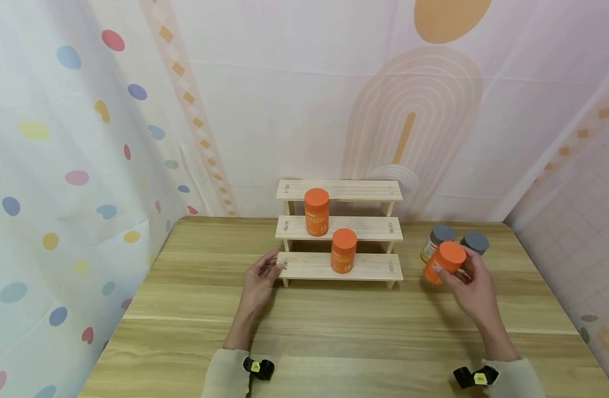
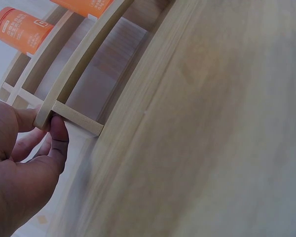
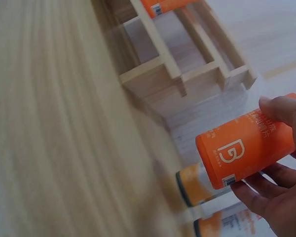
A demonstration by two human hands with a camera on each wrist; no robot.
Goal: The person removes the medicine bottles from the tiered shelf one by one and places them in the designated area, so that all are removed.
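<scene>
While pinching the wooden rack [image 1: 309, 266] at nine o'clock with left hand [image 1: 257, 283], held an orange jar [image 1: 447, 258] toward three with right hand [image 1: 475, 290].

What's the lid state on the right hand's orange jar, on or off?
On: head view shows the lid capping the orange jar. How tight, cannot tell.

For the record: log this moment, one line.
left hand: pinches bottom step; right hand: holds orange jar; bottom step: second orange jar; middle step: third orange jar; table: gray-lidded jars
</scene>
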